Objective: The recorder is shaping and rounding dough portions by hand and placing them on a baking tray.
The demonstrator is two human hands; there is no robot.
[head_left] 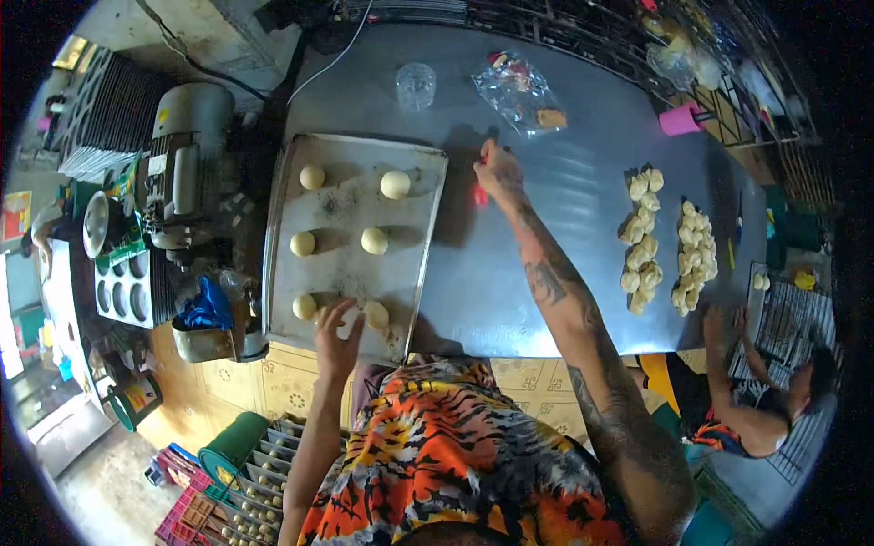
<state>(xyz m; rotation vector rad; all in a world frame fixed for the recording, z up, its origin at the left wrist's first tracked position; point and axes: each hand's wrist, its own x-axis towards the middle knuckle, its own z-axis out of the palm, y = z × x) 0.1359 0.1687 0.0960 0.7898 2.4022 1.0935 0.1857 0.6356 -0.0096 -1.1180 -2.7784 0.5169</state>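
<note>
Grey rectangular metal tray (437,209), one, shallow-rimmed, at the left of the grey metal tabletop (564,182). Person's left hand (335,329), one, over its near end: grip wide, thumb and fingers parted between the two nearest pale cream, smooth, round dough balls (395,185); I cannot tell whether it touches either. Handling, in my judgement: best done with light fingertips at the sides, no pressing from above, seam underneath, each ball well clear of its neighbours and the rim. Dough balls, six, all on the tray: two columns of three, well apart. Clear, round glass vessel (416,86), one, beyond the tray. Person's right hand (499,171), one, just right of the tray: grip narrow, fingers curled, seemingly round a small bright red object (481,195), one, its kind unclear to me. Clear, crinkled plastic bag (517,89), one, past that hand. Lumpy rows of pale, knobbly dough pieces (696,259), two, side by side to the right; pieces crowd together, too merged to count. Bright pink, cylindrical container (680,119), one, by the far edge.
</note>
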